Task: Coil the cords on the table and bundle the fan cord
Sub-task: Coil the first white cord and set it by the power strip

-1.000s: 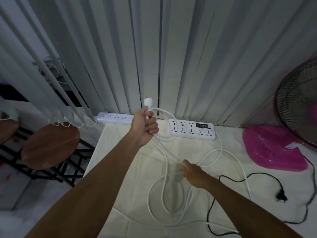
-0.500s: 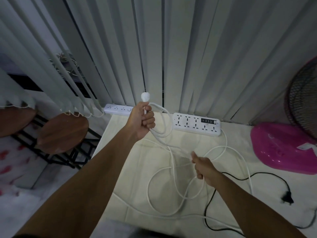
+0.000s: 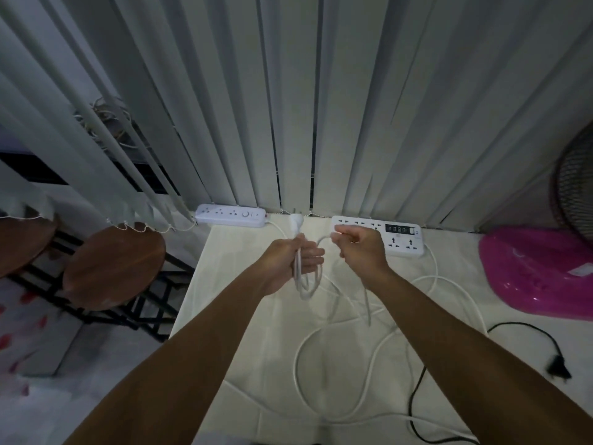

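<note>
My left hand [image 3: 293, 263] grips a small coil of white cord, with the white plug [image 3: 295, 220] sticking up above the fist and loops hanging below it. My right hand [image 3: 361, 248] pinches the same white cord [image 3: 324, 403] just to the right, at about the same height; the cord arcs between the two hands. The remaining cord lies in loose loops on the cream table [image 3: 224, 316] and runs to the large white power strip [image 3: 401, 239]. A black fan cord [image 3: 417, 390] with its black plug [image 3: 559, 369] lies at the right.
A pink fan base [image 3: 539, 277] and its dark grille [image 3: 574, 194] stand at the right. A smaller white power strip [image 3: 231, 215] sits at the table's back left corner. Vertical blinds [image 3: 288, 107] hang behind. Two round wooden stools [image 3: 112, 264] stand left of the table.
My right hand has lifted from the table with a length of white cord and come up beside my left hand. The left hand keeps its grip on the plug end.
</note>
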{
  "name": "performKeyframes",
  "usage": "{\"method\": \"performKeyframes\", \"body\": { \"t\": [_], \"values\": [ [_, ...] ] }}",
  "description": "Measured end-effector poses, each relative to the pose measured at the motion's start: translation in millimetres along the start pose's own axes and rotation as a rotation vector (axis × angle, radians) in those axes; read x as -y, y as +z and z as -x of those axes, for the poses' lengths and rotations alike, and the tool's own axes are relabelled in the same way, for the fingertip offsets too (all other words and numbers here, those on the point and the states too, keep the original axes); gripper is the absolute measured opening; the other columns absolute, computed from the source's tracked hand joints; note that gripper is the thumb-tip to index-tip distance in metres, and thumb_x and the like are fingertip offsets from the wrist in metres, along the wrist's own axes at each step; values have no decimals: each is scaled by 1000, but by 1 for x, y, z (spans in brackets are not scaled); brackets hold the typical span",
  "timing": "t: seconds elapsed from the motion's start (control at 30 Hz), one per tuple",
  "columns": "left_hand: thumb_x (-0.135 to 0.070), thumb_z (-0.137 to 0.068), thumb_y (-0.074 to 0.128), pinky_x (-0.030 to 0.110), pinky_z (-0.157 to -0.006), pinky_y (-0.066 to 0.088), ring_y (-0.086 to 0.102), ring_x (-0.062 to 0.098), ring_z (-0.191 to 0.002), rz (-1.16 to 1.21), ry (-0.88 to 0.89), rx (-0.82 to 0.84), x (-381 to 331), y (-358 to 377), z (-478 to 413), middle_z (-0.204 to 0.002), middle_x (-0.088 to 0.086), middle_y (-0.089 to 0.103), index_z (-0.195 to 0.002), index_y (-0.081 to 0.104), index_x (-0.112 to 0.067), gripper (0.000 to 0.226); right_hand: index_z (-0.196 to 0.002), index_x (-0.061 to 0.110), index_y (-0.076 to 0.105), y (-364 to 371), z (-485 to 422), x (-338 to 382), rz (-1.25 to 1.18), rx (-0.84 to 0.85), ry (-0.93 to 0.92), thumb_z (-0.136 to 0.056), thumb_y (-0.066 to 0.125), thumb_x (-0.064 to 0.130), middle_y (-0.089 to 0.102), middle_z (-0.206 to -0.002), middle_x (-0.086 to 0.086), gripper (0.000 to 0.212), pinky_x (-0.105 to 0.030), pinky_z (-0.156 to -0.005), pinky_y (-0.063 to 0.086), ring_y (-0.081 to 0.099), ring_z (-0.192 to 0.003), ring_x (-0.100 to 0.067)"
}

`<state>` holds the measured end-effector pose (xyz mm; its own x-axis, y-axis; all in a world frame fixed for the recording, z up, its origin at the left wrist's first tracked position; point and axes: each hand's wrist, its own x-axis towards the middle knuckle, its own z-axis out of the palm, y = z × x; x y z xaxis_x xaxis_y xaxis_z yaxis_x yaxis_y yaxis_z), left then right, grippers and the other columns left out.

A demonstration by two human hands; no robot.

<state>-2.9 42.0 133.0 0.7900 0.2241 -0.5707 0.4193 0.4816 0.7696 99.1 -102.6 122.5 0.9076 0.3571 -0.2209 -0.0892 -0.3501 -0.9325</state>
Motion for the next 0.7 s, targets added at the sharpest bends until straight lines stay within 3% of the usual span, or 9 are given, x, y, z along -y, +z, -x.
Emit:
{"method": "performKeyframes", "body": {
  "t": [0.07,0.2,0.3,0.33,0.4,0.5,0.63,0.7],
  "values": [
    [-31,-107,35,45,-102,50,66,35,-112,29,-24,13,2,-4,-6,-123,22,67,-128,55,7,48,-114,17,74,19,6,7,36,-78,-104,-86,79,22,74,-83,6,29,-26,-59,56,63,-51,-7],
    [-32,-108,26,36,-81,58,72,27,-94,191,-61,92,-3,-11,-12,-109,18,72,-120,61,4,51,-121,27,71,48,19,5,109,-34,-218,-90,71,24,76,-102,9,31,-22,-80,54,66,-85,9],
    [-30,-107,32,36,-79,57,70,28,-97,285,-72,24,-8,-20,-20,-115,20,69,-121,60,3,46,-130,23,66,57,27,-2,127,44,-333,-93,68,23,73,-122,6,36,-22,-91,55,67,-106,1],
    [-30,-107,33,38,-82,56,69,30,-100,312,-77,25,-10,-22,-23,-119,21,68,-126,58,3,45,-131,26,63,60,30,-5,114,48,-363,-93,68,24,70,-124,8,38,-23,-87,56,69,-103,-4],
    [-30,-107,33,43,-87,56,70,32,-99,413,-87,52,-13,-23,-26,-117,22,69,-128,56,-1,42,-124,36,57,65,37,-12,85,-4,-407,-93,70,25,66,-115,9,35,-27,-67,59,70,-80,-12],
    [-30,-107,33,46,-78,58,73,33,-94,559,-67,54,-18,-27,-30,-114,17,71,-115,57,-8,34,-102,44,56,71,43,-26,41,-96,-378,-90,73,32,62,-89,9,24,-21,-46,49,63,-55,-16],
    [-33,-107,33,45,-82,56,63,23,-58,716,-68,8,-21,-36,-33,-61,3,53,-86,56,-11,38,-95,37,64,67,44,-42,143,-143,-337,-87,72,50,65,-82,15,18,-18,-55,40,56,-57,-9],
    [-42,-105,32,39,-78,54,50,17,-48,743,-95,19,-20,-38,-34,-55,-1,44,-82,55,-13,44,-92,33,65,66,44,-44,167,-152,-361,-87,70,52,66,-82,18,19,-17,-55,38,55,-57,-9]
  ]
}}
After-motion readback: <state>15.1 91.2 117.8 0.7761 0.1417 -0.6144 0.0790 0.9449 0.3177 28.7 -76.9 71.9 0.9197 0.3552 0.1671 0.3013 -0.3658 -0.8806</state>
